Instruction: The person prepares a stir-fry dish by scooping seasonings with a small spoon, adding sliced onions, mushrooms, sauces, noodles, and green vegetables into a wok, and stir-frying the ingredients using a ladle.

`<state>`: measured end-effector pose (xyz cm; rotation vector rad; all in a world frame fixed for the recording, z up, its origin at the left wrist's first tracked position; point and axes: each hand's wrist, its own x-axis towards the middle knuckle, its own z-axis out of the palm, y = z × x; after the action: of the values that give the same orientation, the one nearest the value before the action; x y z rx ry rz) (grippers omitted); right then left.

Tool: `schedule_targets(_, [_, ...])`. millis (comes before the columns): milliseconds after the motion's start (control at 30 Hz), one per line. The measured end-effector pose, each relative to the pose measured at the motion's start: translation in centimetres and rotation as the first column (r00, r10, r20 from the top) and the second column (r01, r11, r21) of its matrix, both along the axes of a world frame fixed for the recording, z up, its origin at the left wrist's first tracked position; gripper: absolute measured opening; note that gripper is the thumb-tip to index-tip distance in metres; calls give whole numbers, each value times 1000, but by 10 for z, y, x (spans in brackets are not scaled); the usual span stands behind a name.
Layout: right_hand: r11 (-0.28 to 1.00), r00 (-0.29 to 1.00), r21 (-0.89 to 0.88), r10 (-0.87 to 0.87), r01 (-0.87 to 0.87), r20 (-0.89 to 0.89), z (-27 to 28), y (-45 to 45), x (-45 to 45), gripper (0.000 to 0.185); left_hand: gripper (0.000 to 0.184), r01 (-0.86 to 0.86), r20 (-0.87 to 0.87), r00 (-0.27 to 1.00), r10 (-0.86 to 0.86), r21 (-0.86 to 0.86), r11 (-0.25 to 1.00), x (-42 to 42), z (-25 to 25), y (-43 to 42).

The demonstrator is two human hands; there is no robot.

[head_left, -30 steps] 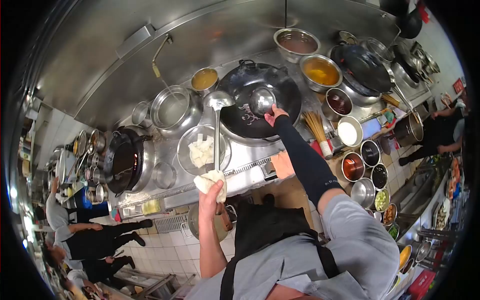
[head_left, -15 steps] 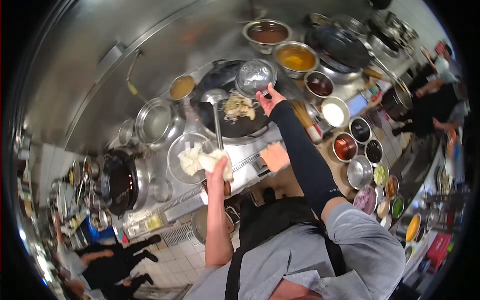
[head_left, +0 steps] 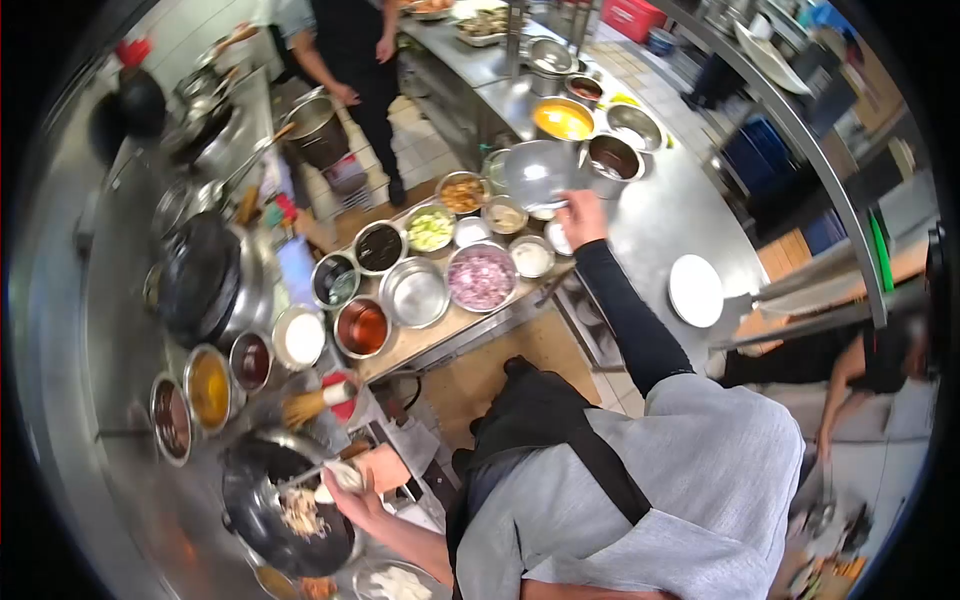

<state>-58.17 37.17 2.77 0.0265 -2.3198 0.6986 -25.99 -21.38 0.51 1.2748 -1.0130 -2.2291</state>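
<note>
At the lower left, my left hand (head_left: 352, 498) is closed round a white cloth (head_left: 340, 480) on the ladle's handle, beside the black wok (head_left: 262, 500). Pale food pieces (head_left: 302, 512) lie in the wok, next to the ladle's head. My right hand (head_left: 582, 217), out to the upper right, grips the rim of a round metal bowl (head_left: 540, 175). The bowl is held over the far end of the ingredient containers, near a pot of dark liquid (head_left: 613, 158). It hides part of what is beneath it.
Between my hands are containers of chopped purple onion (head_left: 482, 277), green pieces (head_left: 430, 228) and red liquid (head_left: 362, 327). A white plate (head_left: 696, 291) lies on the steel counter (head_left: 655, 225). Another person (head_left: 350, 60) stands beyond; one more is at the right.
The view has swung right. My right hand has carried the bowl from the wok to the ingredient containers. My left hand stays by the wok with the cloth and ladle.
</note>
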Motion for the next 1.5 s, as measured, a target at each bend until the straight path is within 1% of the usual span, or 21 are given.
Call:
schedule_targets(100, [846, 849, 82, -529, 527, 7, -24, 136, 38, 26, 49, 23, 58, 998, -13, -175, 984, 16, 2, 19])
schedule_targets(167, [736, 736, -27, -675, 676, 49, -48, 194, 51, 27, 46, 138, -2, 990, -138, -10, 990, 13, 25, 38])
schedule_targets(267, [650, 633, -31, -726, 759, 269, -123, 279, 52, 41, 44, 240, 32, 970, -241, 35, 970, 13, 8, 50])
schedule_targets(300, [655, 741, -347, -584, 671, 332, -230, 353, 35, 49, 44, 219, 75, 973, -219, 5, 976, 24, -3, 51])
schedule_targets(333, [751, 634, 94, -612, 654, 473, -129, 249, 55, 53, 41, 213, 74, 974, -214, 23, 977, 18, 5, 63])
schedule_targets(400, [774, 795, -528, 54, 348, 604, -135, 183, 33, 31, 35, 107, -46, 994, -102, 145, 984, 19, 22, 87])
schedule_targets(467, [948, 680, -315, 201, 47, 705, -148, 64, 17, 51, 43, 2, -151, 988, 31, 212, 977, 39, 18, 89])
schedule_targets(533, [725, 510, -661, 649, -193, 564, -187, -73, 31, 35, 41, -114, -125, 982, 140, 197, 974, 63, 12, 82])
schedule_targets(600, [239, 196, -966, 957, -103, 216, -227, -216, 62, 23, 38, -288, -134, 939, 317, 199, 937, 83, 16, 67])
schedule_targets(633, [265, 74, -561, 938, -784, 338, -102, -294, 95, 28, 37, -344, -165, 908, 384, 230, 911, 91, 9, 57])
schedule_targets(767, [108, 46, -188, 950, -976, 309, -82, -480, 132, 49, 53, -408, -319, 735, 598, 496, 766, 105, -24, 17])
schedule_targets(833, [-5, -327, -445, 685, -895, 651, -91, -551, 152, 66, 57, -485, -251, 731, 634, 463, 742, 93, -52, -10])
schedule_targets(867, [-138, -299, -283, 680, -949, 670, -98, -573, 162, 60, 58, -525, -187, 748, 637, 422, 739, 82, -55, -20])
schedule_targets(1000, [96, -193, -406, 766, -909, 614, -50, -579, 211, 27, 44, -603, -45, 730, 682, 427, 674, 47, -70, -66])
schedule_targets(1033, [-40, -248, -455, 879, -889, 407, -66, -568, 212, 25, 37, -612, -30, 721, 692, 440, 657, 44, -87, -79])
schedule_targets(1100, [164, -626, -975, 748, -148, 221, -28, -524, 208, 23, 27, -626, 10, 710, 704, 466, 625, 45, -134, -104])
schedule_targets(1167, [214, -565, -951, 767, -223, 305, 17, -468, 195, 23, 22, -756, 89, 621, 779, 331, 565, 40, -118, -90])
schedule_targets(1200, [283, -524, -931, 770, -232, 365, 29, -446, 185, 20, 16, -657, -194, 661, 725, 318, 684, 52, -123, -79])
schedule_targets(1267, [384, -464, -909, 783, -163, 414, 54, -387, 166, 21, 9, -534, -282, 701, 655, 401, 744, 75, -125, -67])
schedule_targets(1367, [401, -383, -911, 859, 92, 339, 68, -310, 158, 29, 9, -599, -252, 683, 685, 344, 723, 96, -83, -15])
schedule_targets(1500, [547, -140, -837, 830, 19, 540, 67, -245, 156, 22, 8, -626, -62, 722, 689, 365, 689, 121, -48, 45])
